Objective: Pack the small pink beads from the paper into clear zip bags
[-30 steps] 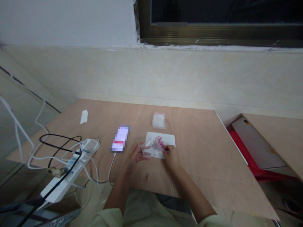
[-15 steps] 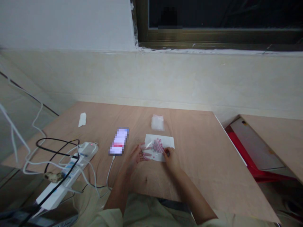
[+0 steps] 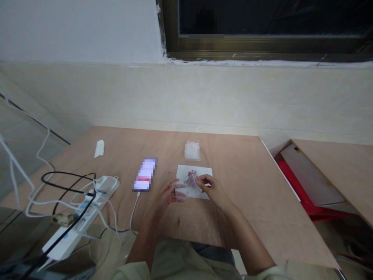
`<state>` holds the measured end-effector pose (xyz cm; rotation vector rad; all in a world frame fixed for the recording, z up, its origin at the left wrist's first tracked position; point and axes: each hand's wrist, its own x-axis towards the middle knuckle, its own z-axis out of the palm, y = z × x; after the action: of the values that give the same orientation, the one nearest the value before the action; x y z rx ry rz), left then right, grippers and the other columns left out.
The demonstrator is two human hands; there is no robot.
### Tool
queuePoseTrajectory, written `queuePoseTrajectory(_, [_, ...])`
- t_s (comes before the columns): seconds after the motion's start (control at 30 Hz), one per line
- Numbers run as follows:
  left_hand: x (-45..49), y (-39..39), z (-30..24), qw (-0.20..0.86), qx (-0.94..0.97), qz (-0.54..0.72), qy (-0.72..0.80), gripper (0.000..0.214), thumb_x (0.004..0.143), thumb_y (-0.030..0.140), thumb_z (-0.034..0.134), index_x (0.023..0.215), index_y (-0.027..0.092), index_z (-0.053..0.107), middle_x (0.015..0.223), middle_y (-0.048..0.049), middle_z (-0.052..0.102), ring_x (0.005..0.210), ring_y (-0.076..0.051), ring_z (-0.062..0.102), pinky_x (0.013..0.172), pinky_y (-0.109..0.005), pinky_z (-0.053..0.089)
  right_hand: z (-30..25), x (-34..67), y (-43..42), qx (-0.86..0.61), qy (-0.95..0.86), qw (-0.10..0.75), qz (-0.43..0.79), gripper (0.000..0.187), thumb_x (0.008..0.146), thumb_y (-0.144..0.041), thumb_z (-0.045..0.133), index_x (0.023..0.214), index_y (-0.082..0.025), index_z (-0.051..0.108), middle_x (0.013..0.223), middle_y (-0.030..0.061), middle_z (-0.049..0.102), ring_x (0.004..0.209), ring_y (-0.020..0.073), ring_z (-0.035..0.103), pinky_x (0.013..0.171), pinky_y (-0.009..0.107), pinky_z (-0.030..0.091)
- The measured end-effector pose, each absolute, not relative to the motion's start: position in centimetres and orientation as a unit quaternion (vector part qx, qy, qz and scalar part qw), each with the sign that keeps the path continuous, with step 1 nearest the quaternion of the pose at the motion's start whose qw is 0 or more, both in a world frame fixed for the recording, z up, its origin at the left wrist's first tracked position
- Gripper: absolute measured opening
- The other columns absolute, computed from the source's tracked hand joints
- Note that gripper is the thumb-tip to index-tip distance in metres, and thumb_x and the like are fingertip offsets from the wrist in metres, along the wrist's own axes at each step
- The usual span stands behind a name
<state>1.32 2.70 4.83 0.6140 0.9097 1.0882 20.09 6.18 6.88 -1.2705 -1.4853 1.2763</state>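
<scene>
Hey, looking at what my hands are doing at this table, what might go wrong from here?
Spilling: the right hand pinches the edge of a clear bag, and the small pink pieces there could scatter off the white paper if loose; I can't tell whether all are inside. Snagging: the white cable of the phone runs close to the left forearm, so a sweep of the arm might tug the phone.

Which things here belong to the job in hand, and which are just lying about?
In use:
- small clear plastic bag, pinched by the right hand
- tiny pink shapes at the bag
- rectangular white paper sheet beneath

Lying about:
- lit rectangular phone
- long white power strip
- small white irregular scrap
- flat clear plastic packet, untouched, perhaps related
</scene>
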Motion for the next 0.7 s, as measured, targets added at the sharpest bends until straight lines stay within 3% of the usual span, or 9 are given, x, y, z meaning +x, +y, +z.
queuePoseTrajectory(0.2, [1.1, 3.5, 4.6, 0.733, 0.276, 0.484, 0.389, 0.031, 0.077, 0.033, 0.050, 0.105, 0.019, 0.048, 0.094, -0.0091, 0.063, 0.065, -0.016, 0.062, 0.056, -0.028, 0.047, 6.7, 20.1, 6.9, -0.493, -0.588, 0.368, 0.525, 0.019, 0.066, -0.033, 0.056, 0.070, -0.015, 0.056, 0.064, -0.0006, 0.053, 0.058, 0.0105, 0.047, 0.054, 0.023, 0.039])
queuePoseTrajectory(0.47, [1.9, 4.3, 3.8, 0.721, 0.273, 0.510, 0.383, 0.031, 0.078, 0.034, 0.049, 0.105, 0.020, 0.046, 0.102, -0.0089, 0.060, 0.071, -0.017, 0.062, 0.067, -0.035, 0.048, 8.2, 19.9, 6.7, -0.483, -0.606, 0.345, 0.529, 0.029, 0.074, -0.039, 0.047, 0.085, -0.016, 0.062, 0.079, 0.0039, 0.060, 0.069, 0.0134, 0.051, 0.060, 0.026, 0.041])
queuePoseTrajectory(0.57, [2.2, 3.9, 4.0, 0.712, 0.277, 0.525, 0.374, 0.027, 0.077, 0.032, 0.052, 0.099, 0.018, 0.050, 0.103, -0.0095, 0.060, 0.080, -0.019, 0.060, 0.075, -0.037, 0.045, 8.2, 19.9, 6.2, -0.478, -0.625, 0.369, 0.495, 0.027, 0.072, -0.035, 0.053, 0.092, -0.018, 0.060, 0.089, 0.0053, 0.060, 0.075, 0.0141, 0.053, 0.065, 0.027, 0.042])
queuePoseTrajectory(0.7, [1.9, 3.3, 4.2, 0.694, 0.303, 0.506, 0.413, 0.017, 0.070, 0.026, 0.060, 0.083, 0.015, 0.057, 0.091, -0.0071, 0.064, 0.085, -0.020, 0.058, 0.078, -0.033, 0.042, 8.6, 20.0, 5.6, -0.451, -0.673, 0.391, 0.436, 0.021, 0.078, -0.030, 0.047, 0.090, -0.021, 0.061, 0.090, 0.0059, 0.059, 0.083, 0.0148, 0.053, 0.069, 0.027, 0.042])
